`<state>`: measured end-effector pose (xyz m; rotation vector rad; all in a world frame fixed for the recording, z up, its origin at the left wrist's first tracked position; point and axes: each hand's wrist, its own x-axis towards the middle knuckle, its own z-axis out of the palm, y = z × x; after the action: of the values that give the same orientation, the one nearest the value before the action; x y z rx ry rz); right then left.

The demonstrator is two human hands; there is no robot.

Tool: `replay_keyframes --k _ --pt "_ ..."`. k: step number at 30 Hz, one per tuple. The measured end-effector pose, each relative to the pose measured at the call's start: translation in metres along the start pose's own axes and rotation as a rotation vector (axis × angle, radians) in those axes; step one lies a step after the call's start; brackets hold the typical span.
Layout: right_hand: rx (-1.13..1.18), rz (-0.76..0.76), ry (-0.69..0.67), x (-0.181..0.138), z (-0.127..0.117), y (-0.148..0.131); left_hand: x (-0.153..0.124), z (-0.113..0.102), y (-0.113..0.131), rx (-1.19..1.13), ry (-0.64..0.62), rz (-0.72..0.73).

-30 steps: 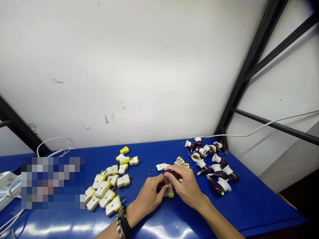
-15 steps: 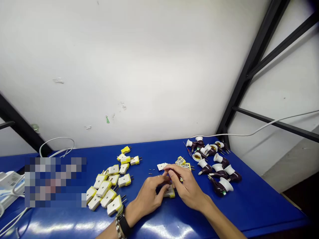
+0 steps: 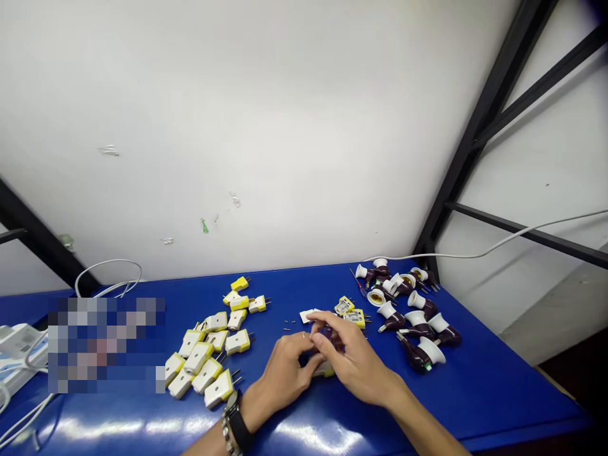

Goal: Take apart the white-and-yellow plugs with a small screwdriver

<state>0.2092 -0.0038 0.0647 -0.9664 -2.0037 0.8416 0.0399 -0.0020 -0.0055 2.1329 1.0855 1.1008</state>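
- Left hand (image 3: 285, 373): fingers (image 3: 298, 342) are curled narrow against a small dark object (image 3: 327, 332); whether it is gripped cannot be told.
- Right hand (image 3: 354, 358): fingers (image 3: 332, 322) are held narrow, pinching the object, which is kept between both hands.
- A yellow-and-white plug (image 3: 323, 372) is seen beneath the hands.
- Opened plug parts (image 3: 344, 306) and a white plug cover (image 3: 308, 315) are placed just beyond the hands.
- Tiny screws (image 3: 287, 326) are laid nearby.
- Finished-looking plugs (image 3: 204, 354) are grouped at left, lamp holders (image 3: 418, 323) at right, on a blue table (image 3: 479, 386).
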Motion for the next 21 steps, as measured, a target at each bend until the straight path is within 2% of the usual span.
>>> replay_keyframes --k 4,8,14,18,21 --pt "0.007 -0.004 0.039 0.0007 0.0013 0.0011 0.0003 -0.0013 -0.0003 -0.026 0.035 -0.051" --pt "0.003 -0.032 0.024 0.0004 0.0015 0.0033 -0.0008 -0.0068 0.0005 -0.020 -0.078 0.005" --pt "0.048 0.039 0.028 -0.0002 0.0024 0.0051 0.0004 -0.0026 -0.0005 0.026 0.009 -0.065" --pt "0.040 0.026 0.001 -0.0018 0.0029 0.0060 -0.0006 -0.0047 -0.0003 0.044 -0.047 -0.011" --pt "0.073 0.068 0.006 -0.0029 0.0034 0.0074 -0.0007 -0.0043 -0.0007 0.078 -0.041 -0.038"
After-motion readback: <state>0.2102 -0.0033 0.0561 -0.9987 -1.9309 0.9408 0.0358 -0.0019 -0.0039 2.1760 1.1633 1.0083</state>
